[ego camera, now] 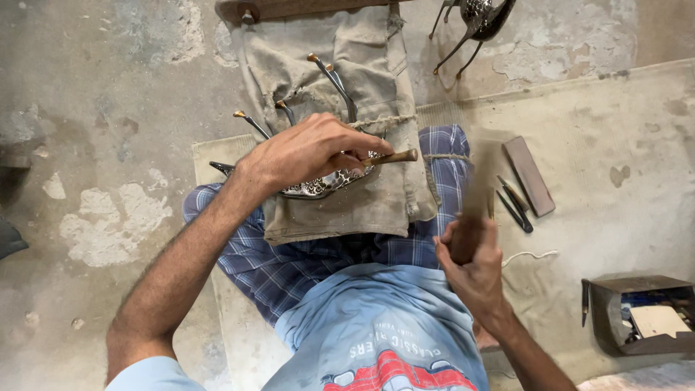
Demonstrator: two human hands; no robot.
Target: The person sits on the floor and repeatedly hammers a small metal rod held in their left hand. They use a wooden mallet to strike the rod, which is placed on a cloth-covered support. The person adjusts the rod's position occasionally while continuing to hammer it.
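With the left hand [308,152] pinching a thin punch [391,156] against the perforated metal dish [326,185], the right hand's [474,264] blurred mallet [481,181], fingers wrapped tight, could strike those fingers or skid the punch.

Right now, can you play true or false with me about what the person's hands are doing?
1. The left hand holds a thin chisel-like tool against a patterned metal piece. True.
2. The metal piece lies on bare floor. False: it rests on a folded cloth over the person's lap.
3. The right hand is empty. False: its fingers grip a blurred wooden mallet-like tool.
4. A flat dark bar lies on the mat to the right. True.
5. The small metal box at the right sits on the person's knee. False: it stands on the floor mat.
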